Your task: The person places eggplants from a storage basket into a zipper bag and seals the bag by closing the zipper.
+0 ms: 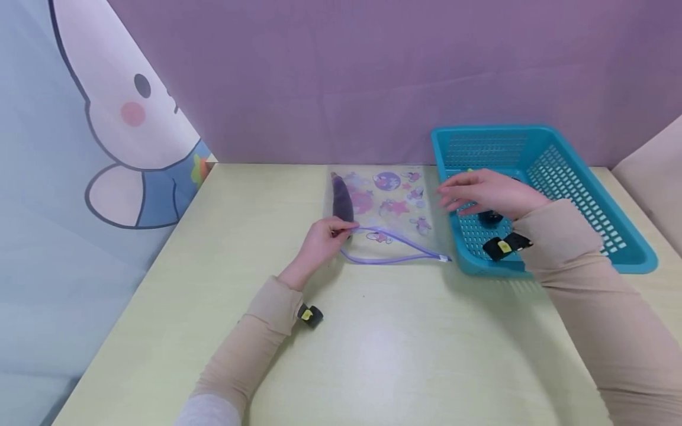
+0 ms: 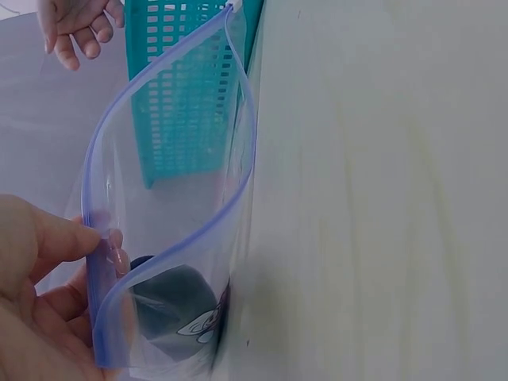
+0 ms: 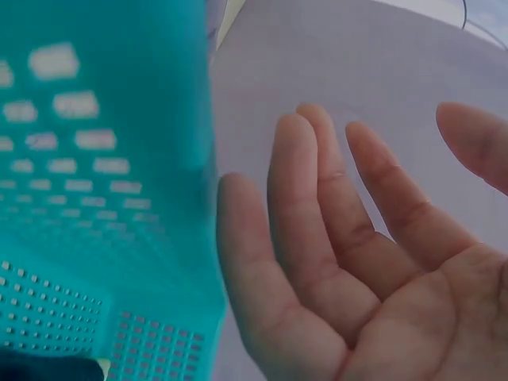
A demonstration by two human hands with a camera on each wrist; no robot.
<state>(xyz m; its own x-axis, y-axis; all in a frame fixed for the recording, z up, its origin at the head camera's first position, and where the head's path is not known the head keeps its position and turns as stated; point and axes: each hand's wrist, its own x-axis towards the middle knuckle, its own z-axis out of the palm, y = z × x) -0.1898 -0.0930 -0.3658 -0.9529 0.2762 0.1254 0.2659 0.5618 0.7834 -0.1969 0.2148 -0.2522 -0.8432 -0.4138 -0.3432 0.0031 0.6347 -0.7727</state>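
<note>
A clear zip bag (image 1: 394, 207) printed with pink and purple cartoon figures lies at the back of the table. Inside it, along its left side, is a long dark purple eggplant-like thing (image 1: 343, 198). My left hand (image 1: 319, 239) pinches the bag's purple zip edge near its left corner, and the mouth gapes in the left wrist view (image 2: 171, 198). The white slider (image 1: 443, 258) sits at the right end of the zip. My right hand (image 1: 487, 192) is over the basket's left rim, its fingers loosely spread and holding nothing in the right wrist view (image 3: 357, 262).
A teal plastic basket (image 1: 602, 195) with slotted walls stands to the right of the bag. A dark, shiny thing (image 1: 490, 219) lies in it, partly hidden below my right hand. Behind the table (image 1: 373, 349) hangs a purple cloth (image 1: 373, 77).
</note>
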